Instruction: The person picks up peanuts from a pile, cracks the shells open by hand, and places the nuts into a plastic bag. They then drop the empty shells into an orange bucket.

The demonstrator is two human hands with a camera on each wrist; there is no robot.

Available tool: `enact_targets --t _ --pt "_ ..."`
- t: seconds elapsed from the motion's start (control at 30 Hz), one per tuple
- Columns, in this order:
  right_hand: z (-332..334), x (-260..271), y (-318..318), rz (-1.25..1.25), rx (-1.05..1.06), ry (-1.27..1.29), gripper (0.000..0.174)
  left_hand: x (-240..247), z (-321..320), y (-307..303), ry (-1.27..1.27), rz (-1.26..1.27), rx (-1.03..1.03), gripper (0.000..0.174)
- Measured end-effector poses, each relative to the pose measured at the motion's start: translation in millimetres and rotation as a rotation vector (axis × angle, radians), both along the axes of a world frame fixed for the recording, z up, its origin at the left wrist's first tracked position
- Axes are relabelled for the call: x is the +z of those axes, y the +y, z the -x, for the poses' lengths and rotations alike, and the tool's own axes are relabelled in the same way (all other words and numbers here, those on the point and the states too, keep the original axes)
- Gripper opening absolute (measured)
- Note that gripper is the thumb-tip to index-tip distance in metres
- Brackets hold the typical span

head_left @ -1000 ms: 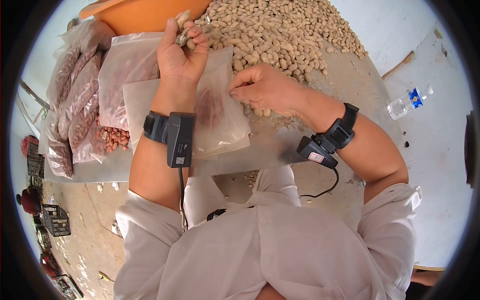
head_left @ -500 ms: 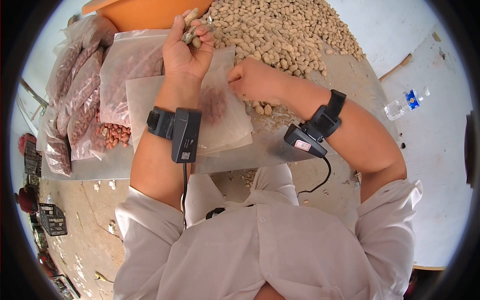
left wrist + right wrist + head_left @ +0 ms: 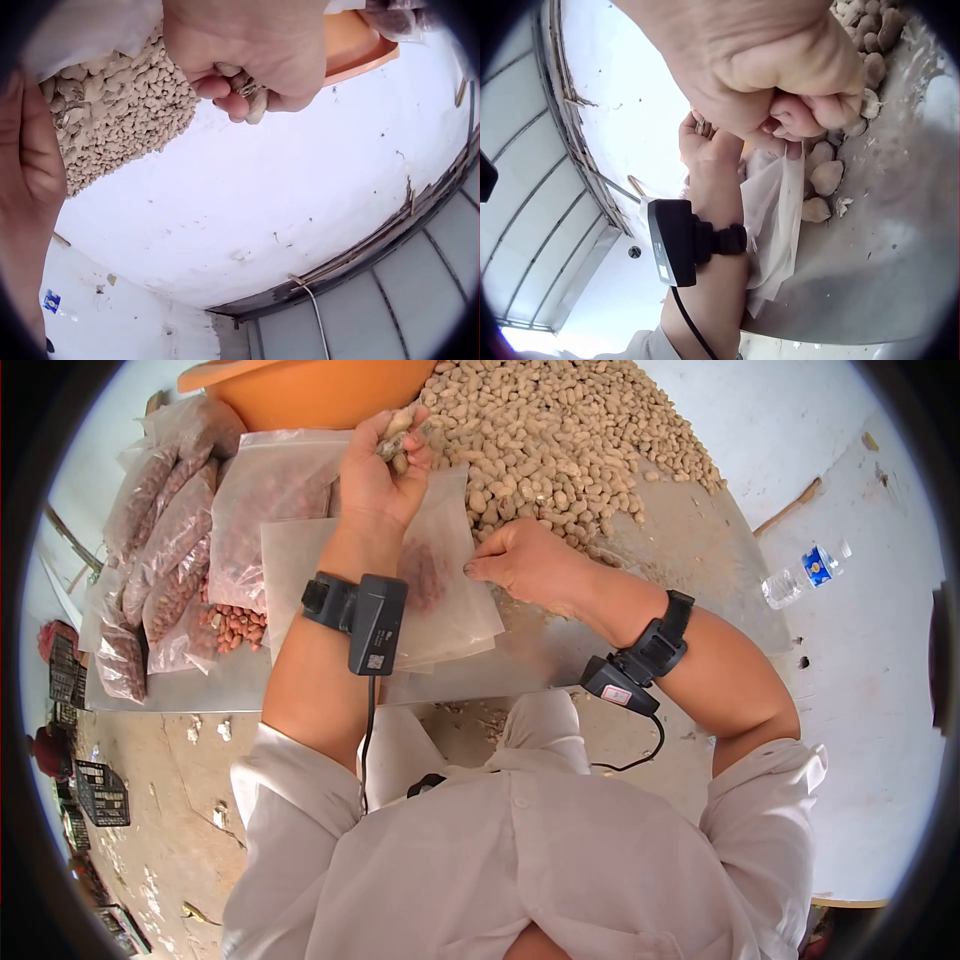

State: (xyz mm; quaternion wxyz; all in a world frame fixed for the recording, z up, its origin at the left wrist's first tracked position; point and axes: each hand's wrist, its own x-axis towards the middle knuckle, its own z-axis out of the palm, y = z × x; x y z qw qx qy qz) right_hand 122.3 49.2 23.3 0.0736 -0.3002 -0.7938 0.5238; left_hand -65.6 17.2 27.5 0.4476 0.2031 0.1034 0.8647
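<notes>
Small clump of tan, knobbly unshelled peanuts [image 3: 396, 442]: in the left hand [image 3: 384, 482], near the foot of the pile. Its fingers curl around them; the left wrist view shows one pod poking past the fingertips. Grip looks loose. Risk: a pod slips out if the hand tips or squeezes unevenly.

Right hand [image 3: 535, 568]: fingers bent, thumb and index close together, at the edge of a milky, translucent flat plastic bag [image 3: 462, 622]. Cannot tell whether they pinch its film, a kernel or nothing. Reddish kernels [image 3: 424, 582] show through the bag, bunched near its middle. Judgement: film looks thin and slack; a sideways pull could drag the bag, and kernels could spill if its mouth is open (not clear).

Heaped pile of tan unshelled peanuts [image 3: 565, 435] beyond the right hand, its near edge just beside the bag. A knock there could roll pods against the bag, mixing shelled and unshelled.

Black boxy wrist camera [image 3: 378, 625] and its black cable [image 3: 369, 735] on the left arm: camera over the bag, so it might catch the film.

Farther left on the grey metal tabletop [image 3: 545, 652]: loose red kernels [image 3: 240, 628] beside filled clear bags [image 3: 142, 510]; a bump could scatter them.
</notes>
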Motion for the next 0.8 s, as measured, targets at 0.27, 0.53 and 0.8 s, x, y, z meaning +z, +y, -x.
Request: enact_targets --t 0.27,0.53,0.8 --pt "4 -8 3 -0.075 -0.038 0.155 0.02 35 -10 -15 0.368 0.143 0.121 0.025" --pt "5 -12 2 -0.241 0.005 0.346 0.015 20 -28 -65 0.793 0.754 -0.124 0.011" --pt "7 -12 -24 -0.552 0.051 0.496 0.009 4 -27 -79 0.794 0.973 -0.339 0.017"
